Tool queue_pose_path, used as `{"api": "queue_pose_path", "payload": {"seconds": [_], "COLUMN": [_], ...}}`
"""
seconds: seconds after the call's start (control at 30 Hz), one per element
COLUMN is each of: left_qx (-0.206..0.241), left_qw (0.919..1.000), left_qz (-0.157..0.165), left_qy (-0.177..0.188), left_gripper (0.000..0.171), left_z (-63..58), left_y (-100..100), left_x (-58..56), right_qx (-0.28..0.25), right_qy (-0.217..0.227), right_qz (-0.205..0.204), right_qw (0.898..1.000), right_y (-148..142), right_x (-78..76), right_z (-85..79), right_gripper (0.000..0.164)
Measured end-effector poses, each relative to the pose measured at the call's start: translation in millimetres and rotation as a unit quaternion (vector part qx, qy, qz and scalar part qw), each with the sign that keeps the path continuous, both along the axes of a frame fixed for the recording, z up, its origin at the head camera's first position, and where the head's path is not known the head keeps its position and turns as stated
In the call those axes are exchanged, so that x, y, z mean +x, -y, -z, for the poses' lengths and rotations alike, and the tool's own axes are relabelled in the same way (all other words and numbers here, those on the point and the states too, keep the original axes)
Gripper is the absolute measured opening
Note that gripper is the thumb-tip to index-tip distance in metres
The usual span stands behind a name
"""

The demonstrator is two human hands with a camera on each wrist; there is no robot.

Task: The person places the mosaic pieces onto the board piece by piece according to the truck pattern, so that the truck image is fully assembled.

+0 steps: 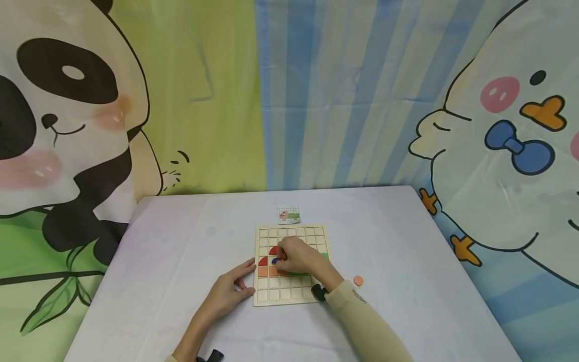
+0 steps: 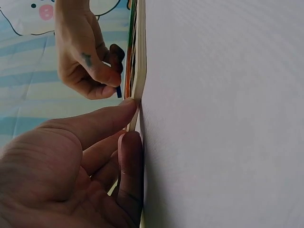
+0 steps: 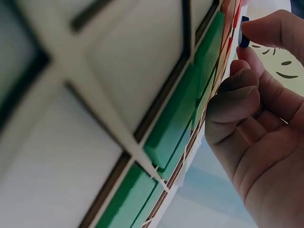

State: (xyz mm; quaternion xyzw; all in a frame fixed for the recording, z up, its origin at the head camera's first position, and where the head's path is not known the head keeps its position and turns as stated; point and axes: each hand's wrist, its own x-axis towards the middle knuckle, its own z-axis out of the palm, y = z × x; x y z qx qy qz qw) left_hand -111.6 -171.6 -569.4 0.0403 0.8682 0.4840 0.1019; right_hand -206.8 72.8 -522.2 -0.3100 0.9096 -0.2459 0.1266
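A pale wooden grid board (image 1: 267,295) lies flat on the table, with its left edge touched by the thumb and fingertips of my left hand (image 1: 227,292). Over the board's middle, my right hand (image 1: 299,255) pinches a small dark blue piece (image 3: 244,32) between thumb and forefinger. Two red rounded pieces (image 1: 264,261) sit in cells at the board's left. Below them runs a row with orange square pieces (image 1: 263,271). Green pieces (image 3: 173,118) fill cells further right, partly hidden by my right hand in the head view.
A small pattern card (image 1: 289,214) lies just beyond the board's far edge. One round orange piece (image 1: 358,280) rests on the white tablecloth (image 1: 407,311) by my right forearm. Behind the table hangs a cartoon-printed curtain (image 1: 344,90).
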Motion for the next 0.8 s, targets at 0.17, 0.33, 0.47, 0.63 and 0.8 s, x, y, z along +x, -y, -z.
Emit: {"api": "queue_pose_path", "payload": {"seconds": [0.17,0.33,0.47,0.63,0.8], "left_qx": [-0.001,0.002,0.004,0.005,0.01], "left_qw": [1.0,1.0,1.0,1.0,0.9998], "left_qz": [-0.003,0.001,0.003,0.005,0.01], "left_qy": [0.005,-0.004,-0.005,-0.005,-0.013], "left_gripper": [0.066,0.065,0.065,0.065,0.064], "left_z": [-1.6,-0.8,0.0,0.7,-0.9], "left_y": [-0.2,-0.4,-0.2,0.4,0.8], "left_x": [0.5,0.3,0.5,0.6,1.3], "right_qx": [0.016,0.032,0.034,0.029,0.019], "right_qy": [0.004,0.009,0.012,0.01,0.001], "right_qz": [0.002,-0.005,-0.012,-0.019,-0.031], "right_qw": [1.0,0.999,0.999,0.999,0.999], "right_y": [4.3,6.4,5.9,3.7,3.6], "right_x": [-0.9,-1.4,-1.7,-2.7,-1.8], "right_z": [0.2,0.4,-0.6,-0.2,-2.1], "right_gripper": [0.006,0.003,0.008,0.004,0.018]}}
